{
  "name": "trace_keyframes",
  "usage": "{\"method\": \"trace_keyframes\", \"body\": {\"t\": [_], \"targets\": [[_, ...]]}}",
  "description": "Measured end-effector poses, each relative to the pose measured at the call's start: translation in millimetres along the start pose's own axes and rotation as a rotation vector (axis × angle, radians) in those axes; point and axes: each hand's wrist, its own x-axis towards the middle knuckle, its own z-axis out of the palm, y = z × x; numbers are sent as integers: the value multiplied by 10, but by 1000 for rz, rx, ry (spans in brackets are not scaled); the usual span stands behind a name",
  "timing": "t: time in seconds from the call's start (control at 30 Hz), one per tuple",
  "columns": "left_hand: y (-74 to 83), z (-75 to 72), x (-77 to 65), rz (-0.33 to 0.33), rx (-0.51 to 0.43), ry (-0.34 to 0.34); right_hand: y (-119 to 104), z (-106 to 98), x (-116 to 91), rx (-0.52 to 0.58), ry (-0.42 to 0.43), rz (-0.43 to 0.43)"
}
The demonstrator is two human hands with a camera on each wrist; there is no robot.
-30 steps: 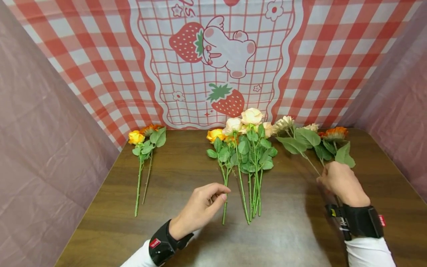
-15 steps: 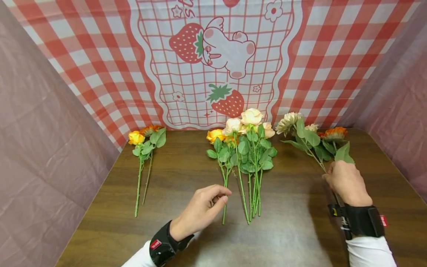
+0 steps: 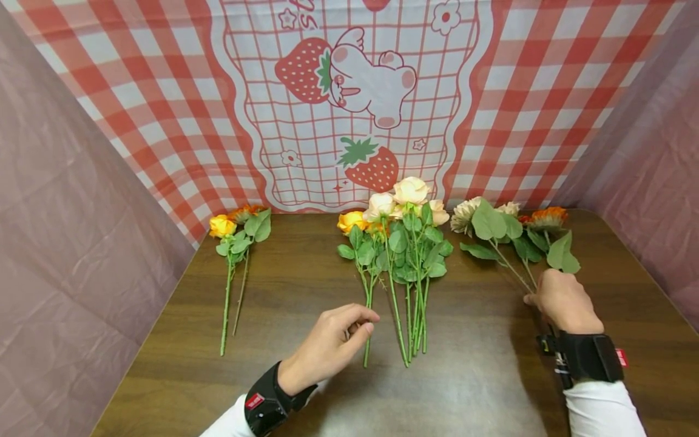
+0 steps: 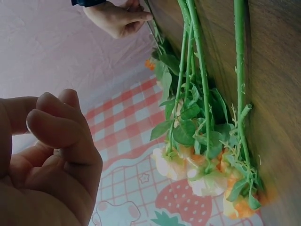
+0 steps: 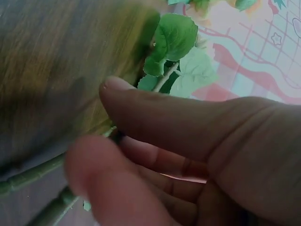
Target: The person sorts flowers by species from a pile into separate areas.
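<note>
At the right of the head view, my right hand (image 3: 565,301) is low over the table, its fingers curled about the stem of a cream-white flower (image 3: 466,215). That flower lies with its head to the back, beside another cream flower (image 3: 509,209) and an orange flower (image 3: 548,217). In the right wrist view the thumb and index tips stand apart, and the stem passes partly hidden behind them. My left hand (image 3: 330,340), fingers loosely bent and holding nothing, hovers by the stems of the middle bunch of pale and yellow roses (image 3: 411,243).
A yellow rose (image 3: 222,226) and an orange flower (image 3: 247,212) lie together on the left of the brown wooden table (image 3: 180,364). A checked strawberry cloth (image 3: 377,79) hangs along the back, with pinkish curtains (image 3: 71,212) at the sides.
The cream-white flower's head has turned and come down lower at the back right. My right hand has shifted slightly with it. My left hand has hardly moved.
</note>
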Motion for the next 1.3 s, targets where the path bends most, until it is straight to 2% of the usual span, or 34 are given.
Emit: {"method": "trace_keyframes", "body": {"t": [0.37,0.63,0.93,1.13,1.3], "targets": [[12,-10,-9,-24,20,-51,13,2,14,-18,-79,43],[-5,-2,-10,-15,26,-60,-42,-23,13,-95,-128,66],[6,-10,-14,-29,39,-77,-89,-14,-11,-105,-174,1],[1,-83,5,-43,42,-73,-148,-103,-64,-116,-144,0],[-23,-217,37,-76,93,-18,-218,-140,-106,-118,3,-70]]}}
